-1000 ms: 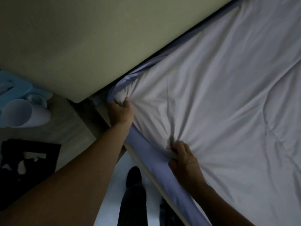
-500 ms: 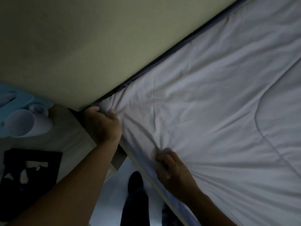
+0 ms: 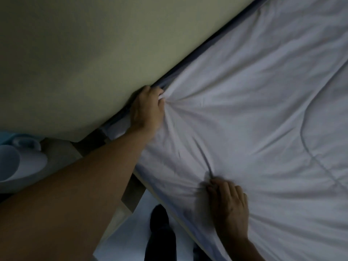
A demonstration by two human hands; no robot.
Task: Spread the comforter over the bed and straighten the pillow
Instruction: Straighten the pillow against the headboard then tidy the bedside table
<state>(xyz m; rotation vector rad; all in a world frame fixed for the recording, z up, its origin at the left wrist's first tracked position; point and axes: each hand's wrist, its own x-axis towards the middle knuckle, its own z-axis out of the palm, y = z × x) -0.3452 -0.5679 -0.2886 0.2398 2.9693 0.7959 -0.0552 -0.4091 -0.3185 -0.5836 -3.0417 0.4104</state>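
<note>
A pale lavender comforter (image 3: 254, 113) covers the bed and fills the right half of the view, with a curved stitched seam at its right. My left hand (image 3: 146, 108) grips a bunch of its edge right against the wall, and folds radiate from that grip. My right hand (image 3: 228, 206) pinches the comforter near the bed's side edge, lower in the view. A darker blue sheet strip (image 3: 188, 63) shows between comforter and wall. No pillow is in view.
A beige wall (image 3: 84, 53) runs diagonally along the bed's far side. A wooden bed frame corner (image 3: 131, 191) sits under my left forearm. A white cup (image 3: 11, 162) lies on the floor at left. My dark-socked foot (image 3: 160, 221) stands beside the bed.
My left hand has moved up along the wall from the bed corner and taken a new bunch of comforter edge. My right hand has shifted onto the bed and keeps its pinch.
</note>
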